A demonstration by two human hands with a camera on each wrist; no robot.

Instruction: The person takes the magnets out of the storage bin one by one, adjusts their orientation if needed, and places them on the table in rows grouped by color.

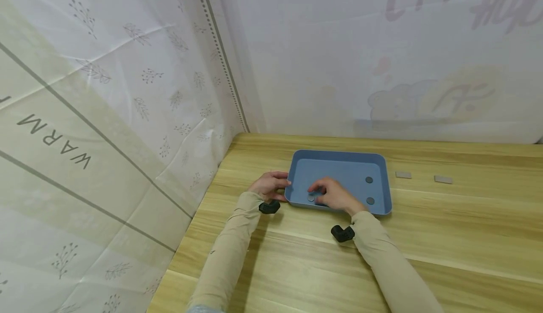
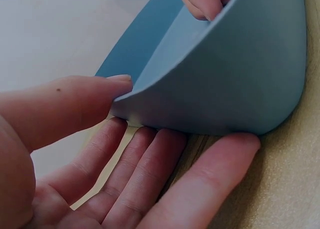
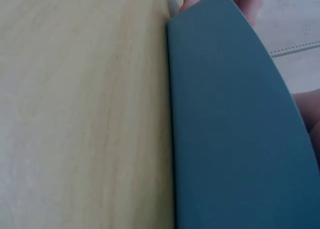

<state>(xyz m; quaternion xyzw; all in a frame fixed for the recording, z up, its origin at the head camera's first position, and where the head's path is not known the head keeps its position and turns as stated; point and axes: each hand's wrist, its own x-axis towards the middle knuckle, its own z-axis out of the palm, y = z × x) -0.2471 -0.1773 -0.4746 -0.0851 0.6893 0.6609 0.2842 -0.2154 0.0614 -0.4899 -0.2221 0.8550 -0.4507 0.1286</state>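
A shallow blue tray [image 1: 339, 155] lies on the wooden table. My left hand [image 1: 269, 185] grips its left end, the thumb [image 2: 120, 84] over the rim and the other fingers against the outside wall and low edge. Over the tray's front left part, my right hand [image 1: 333, 194] reaches down with bent fingers. A grey disc [image 1: 311, 198] shows right at its fingertips; I cannot tell whether they pinch it. Two more grey discs, one [image 1: 369, 179] behind the other [image 1: 370, 201], lie at the tray's right end. The right wrist view shows mostly the tray's outer wall [image 3: 230, 119].
To the right of the tray, two flat grey rectangular pieces, one nearer [image 1: 403, 175] and one farther [image 1: 443, 179], lie on the table [image 1: 475, 237]. Printed cloth [image 1: 127, 91] hangs along the table's left side and behind its back edge. Each wrist wears a black camera mount [image 1: 342, 233].
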